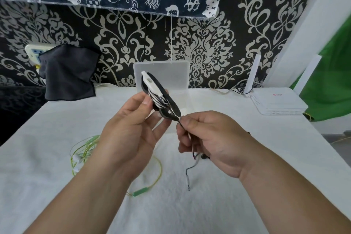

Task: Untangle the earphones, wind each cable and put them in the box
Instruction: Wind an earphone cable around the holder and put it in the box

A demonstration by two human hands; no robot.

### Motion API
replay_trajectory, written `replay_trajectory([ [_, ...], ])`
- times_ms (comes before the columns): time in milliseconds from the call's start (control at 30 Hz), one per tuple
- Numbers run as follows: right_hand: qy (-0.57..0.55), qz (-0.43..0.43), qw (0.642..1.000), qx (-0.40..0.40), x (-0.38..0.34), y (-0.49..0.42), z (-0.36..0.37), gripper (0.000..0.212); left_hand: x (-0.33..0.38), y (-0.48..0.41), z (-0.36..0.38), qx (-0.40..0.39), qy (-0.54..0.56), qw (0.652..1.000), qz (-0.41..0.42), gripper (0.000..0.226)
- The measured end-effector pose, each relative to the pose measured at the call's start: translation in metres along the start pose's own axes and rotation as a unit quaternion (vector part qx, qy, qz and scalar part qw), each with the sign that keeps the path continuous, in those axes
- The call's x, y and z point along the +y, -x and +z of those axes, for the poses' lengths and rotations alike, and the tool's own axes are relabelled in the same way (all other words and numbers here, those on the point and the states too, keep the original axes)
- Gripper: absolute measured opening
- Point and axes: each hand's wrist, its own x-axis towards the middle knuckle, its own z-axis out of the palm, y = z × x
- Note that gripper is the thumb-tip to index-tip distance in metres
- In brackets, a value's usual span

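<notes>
**Striped earphones held above the counter**

The left hand (131, 135) grips the wound black-and-white earphones (159, 95) at centre, fingers curled round the bundle. At 4 o'clock the right hand (210, 142) pinches the loose cable (190, 171) between its fingers. Green earphones (83, 150) lie on the counter (247, 195) at 8 o'clock. The clear box (180, 74) stands at 12 o'clock, seemingly open.

Frosted plastic box (171, 74); fuzzy white tablecloth (57, 138).
</notes>
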Motion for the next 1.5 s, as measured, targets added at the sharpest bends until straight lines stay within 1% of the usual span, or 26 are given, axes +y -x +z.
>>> replay_trajectory([
  [100,-0.004,0.007,1.0,0.007,-0.001,0.001,-0.001,0.036,0.0,-0.002,-0.004,0.036,-0.013,0.999,0.0,0.019],
  [167,0.003,-0.007,1.0,0.007,-0.002,0.002,-0.002,0.031,0.002,-0.003,-0.005,0.054,-0.007,0.998,0.003,0.016],
  [233,0.052,-0.022,0.998,0.001,-0.003,0.003,-0.002,0.024,0.004,-0.004,-0.005,0.068,-0.011,0.998,0.008,0.014],
  [267,0.08,-0.027,0.996,-0.005,-0.003,0.004,-0.002,0.025,0.004,-0.004,-0.005,0.072,-0.018,0.997,0.011,0.014],
  [367,0.109,-0.03,0.993,-0.027,-0.004,0.006,0.002,0.035,-0.001,-0.004,-0.007,0.08,-0.059,0.995,0.016,0.014],
  [433,0.106,-0.028,0.994,-0.024,-0.006,0.008,0.003,0.042,-0.005,-0.004,-0.008,0.083,-0.124,0.988,0.033,0.012],
  [500,0.105,-0.033,0.994,-0.013,-0.011,0.01,0.001,0.044,-0.007,-0.002,-0.008,0.089,-0.224,0.968,0.076,0.01],
  [600,0.097,-0.07,0.993,0.003,-0.018,0.012,-0.009,0.034,-0.006,-0.001,-0.009,0.102,-0.367,0.912,0.152,0.014],
  [667,0.109,-0.105,0.988,0.015,-0.021,0.013,-0.016,0.028,-0.005,-0.002,-0.011,0.094,-0.434,0.883,0.155,0.018],
  [767,0.184,-0.145,0.971,0.048,-0.025,0.016,-0.021,0.022,-0.008,-0.002,-0.011,0.053,-0.478,0.867,0.128,0.02],
  [867,0.251,-0.181,0.945,0.102,-0.027,0.018,-0.023,0.015,-0.011,0.002,-0.008,0.02,-0.514,0.85,0.114,0.023],
  [1033,0.293,-0.19,0.92,0.179,-0.024,0.013,-0.025,0.022,-0.013,0.004,-0.003,-0.022,-0.499,0.863,0.073,0.023],
  [1100,0.292,-0.18,0.917,0.203,-0.021,0.009,-0.026,0.026,-0.014,0.006,-0.001,-0.038,-0.464,0.883,0.061,0.025],
  [1200,0.271,-0.152,0.925,0.217,-0.016,0.006,-0.029,0.035,-0.015,0.008,0.001,-0.06,-0.402,0.913,0.036,0.025],
  [1267,0.261,-0.13,0.933,0.21,-0.014,0.004,-0.03,0.042,-0.015,0.01,0.002,-0.088,-0.365,0.927,0.022,0.022],
  [1367,0.24,-0.075,0.953,0.171,-0.01,0.002,-0.029,0.051,-0.016,0.013,0.006,-0.127,-0.301,0.945,0.02,0.016],
  [1433,0.229,-0.02,0.965,0.129,-0.005,0.001,-0.026,0.055,-0.017,0.012,0.006,-0.124,-0.265,0.956,0.025,0.015],
  [1500,0.173,0.032,0.981,0.082,0.002,-0.001,-0.02,0.049,-0.018,0.011,0.005,-0.106,-0.232,0.966,0.031,0.021],
])
